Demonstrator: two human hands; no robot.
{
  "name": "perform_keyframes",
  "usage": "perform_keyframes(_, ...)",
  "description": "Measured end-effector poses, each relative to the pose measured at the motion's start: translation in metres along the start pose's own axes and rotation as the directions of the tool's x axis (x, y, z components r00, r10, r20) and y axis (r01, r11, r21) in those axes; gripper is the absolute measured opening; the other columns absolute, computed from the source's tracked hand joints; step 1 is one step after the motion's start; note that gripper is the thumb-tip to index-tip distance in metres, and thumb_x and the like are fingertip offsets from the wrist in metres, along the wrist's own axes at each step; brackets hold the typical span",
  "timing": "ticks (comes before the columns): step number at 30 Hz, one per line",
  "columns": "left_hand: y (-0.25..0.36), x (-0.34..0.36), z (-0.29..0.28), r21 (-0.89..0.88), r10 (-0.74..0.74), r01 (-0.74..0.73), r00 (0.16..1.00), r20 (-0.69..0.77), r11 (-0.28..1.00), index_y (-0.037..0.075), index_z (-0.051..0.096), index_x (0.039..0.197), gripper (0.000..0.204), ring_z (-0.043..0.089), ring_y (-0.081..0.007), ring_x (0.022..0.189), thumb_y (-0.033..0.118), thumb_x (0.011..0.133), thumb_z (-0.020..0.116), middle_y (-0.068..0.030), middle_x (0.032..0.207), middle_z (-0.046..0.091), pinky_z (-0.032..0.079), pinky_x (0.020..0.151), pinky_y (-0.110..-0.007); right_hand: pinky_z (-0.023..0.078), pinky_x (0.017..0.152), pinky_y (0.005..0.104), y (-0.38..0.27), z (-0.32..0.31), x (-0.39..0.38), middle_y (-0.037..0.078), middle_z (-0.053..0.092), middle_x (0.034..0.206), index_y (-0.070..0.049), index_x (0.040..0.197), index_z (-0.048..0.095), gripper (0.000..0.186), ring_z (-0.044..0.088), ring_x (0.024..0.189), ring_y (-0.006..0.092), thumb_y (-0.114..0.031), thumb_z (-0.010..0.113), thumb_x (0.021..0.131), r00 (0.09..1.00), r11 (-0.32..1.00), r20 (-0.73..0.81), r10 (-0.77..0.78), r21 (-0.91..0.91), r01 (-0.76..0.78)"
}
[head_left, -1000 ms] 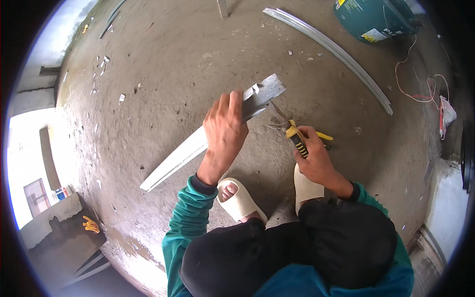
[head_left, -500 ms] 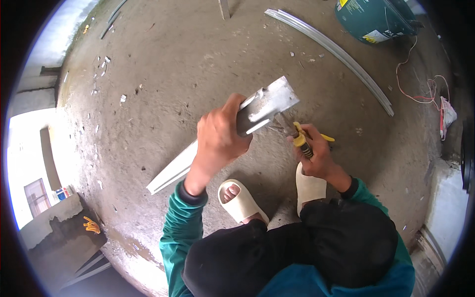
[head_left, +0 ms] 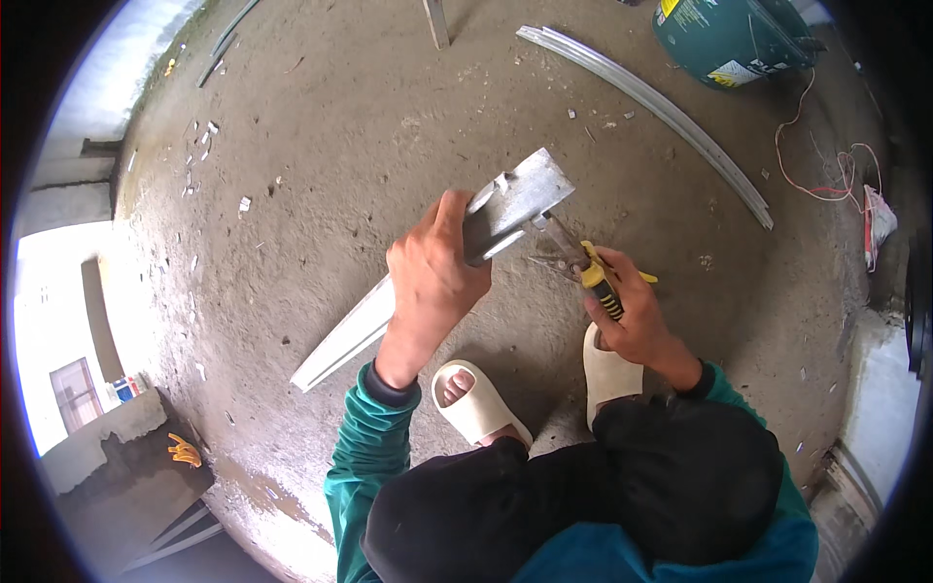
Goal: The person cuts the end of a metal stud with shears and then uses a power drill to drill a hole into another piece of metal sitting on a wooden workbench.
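My left hand (head_left: 434, 264) is wrapped around a long silvery metal channel (head_left: 530, 189), which slants from the lower left up to the right. A small flap of its edge is bent up near the far end. In my right hand (head_left: 632, 316) is a pair of metal snips (head_left: 595, 276) with yellow and black handles. Their jaws are spread apart, and the upper one reaches the channel's near edge close to its end. Whether that jaw touches the metal or only overlaps it in view, I cannot tell. My right fingers are closed around the handles, partly hiding them.
Long thin metal strips (head_left: 651, 102) lie on the rough floor (head_left: 369, 136) at the far right. Beyond them stands a dark green bucket (head_left: 734, 44), with a thin cord (head_left: 826, 192) beside it. Small scraps are scattered at left. An orange glove-like item (head_left: 184, 451) rests at lower left.
The channel's far end has shifted slightly left and its near end has dropped a little. The snips have come slightly away from the edge, showing more of their jaws.
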State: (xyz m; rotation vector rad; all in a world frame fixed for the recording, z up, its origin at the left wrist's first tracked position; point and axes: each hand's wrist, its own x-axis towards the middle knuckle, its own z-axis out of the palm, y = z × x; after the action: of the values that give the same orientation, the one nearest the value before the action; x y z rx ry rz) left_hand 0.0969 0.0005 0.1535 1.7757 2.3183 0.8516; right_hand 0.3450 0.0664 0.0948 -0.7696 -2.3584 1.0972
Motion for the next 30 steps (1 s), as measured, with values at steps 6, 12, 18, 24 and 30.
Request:
perform_keyframes(6,-0.005,0.001,-0.004,-0.020,0.026,-0.025,0.998,0.057,0.999,0.004,0.055,0.103,0.044,0.064,-0.0274,0.063,0.000,0.063,0.073,-0.0147,0.075,0.062,0.051,0.057,-0.037,0.040,0.098,0.0411,0.005,-0.001,-0.004,0.020,0.046,0.124,0.006,0.119,0.053,0.042,0.050,0.114,0.0375,-0.012,0.064,0.083,0.998,0.998,0.061,0.019,0.053,-0.022)
perform_keyframes(12,-0.007,0.014,-0.034,-0.146,0.001,0.033,0.973,0.229,0.989,0.001,0.054,0.108,0.050,0.062,-0.0299,0.061,-0.001,0.061,0.067,-0.0161,0.073,0.060,0.049,0.060,-0.037,0.042,0.094,0.0412,0.044,-0.008,-0.017,0.019,0.049,0.118,0.005,0.113,0.057,0.039,0.051,0.109,0.0368,-0.014,0.067,0.080,0.972,0.998,0.234,-0.017,-0.054,0.031)
perform_keyframes(18,-0.014,0.032,-0.045,-0.253,0.235,-0.157,0.918,0.318,0.955,0.002,0.054,0.114,0.056,0.064,-0.0307,0.072,-0.002,0.059,0.065,-0.0178,0.081,0.062,0.049,0.062,-0.036,0.044,0.088,0.0412,0.076,0.061,-0.059,0.017,0.052,0.113,-0.001,0.104,0.062,0.038,0.053,0.106,0.0334,-0.024,0.073,0.076,0.880,0.959,0.469,0.073,-0.274,0.066)
perform_keyframes(24,-0.037,0.035,-0.025,-0.160,0.398,-0.365,0.824,0.402,0.917,0.002,0.054,0.113,0.060,0.062,-0.0330,0.087,-0.009,0.055,0.065,-0.0145,0.095,0.063,0.052,0.074,-0.042,0.037,0.099,0.0469,0.085,0.051,-0.037,0.020,0.047,0.127,-0.004,0.107,0.057,0.057,0.046,0.118,0.0369,-0.034,0.082,0.066,0.924,0.963,0.380,-0.034,-0.237,0.132)
perform_keyframes(30,-0.041,0.029,-0.012,-0.100,0.372,-0.362,0.846,0.383,0.927,0.004,0.055,0.114,0.065,0.060,-0.0319,0.090,-0.009,0.052,0.069,-0.0110,0.093,0.061,0.051,0.079,-0.040,0.032,0.104,0.0474,0.109,0.016,-0.022,0.022,0.041,0.133,0.000,0.129,0.043,0.087,0.038,0.125,0.0380,-0.034,0.085,0.061,0.904,0.716,0.353,0.241,-0.693,0.080)
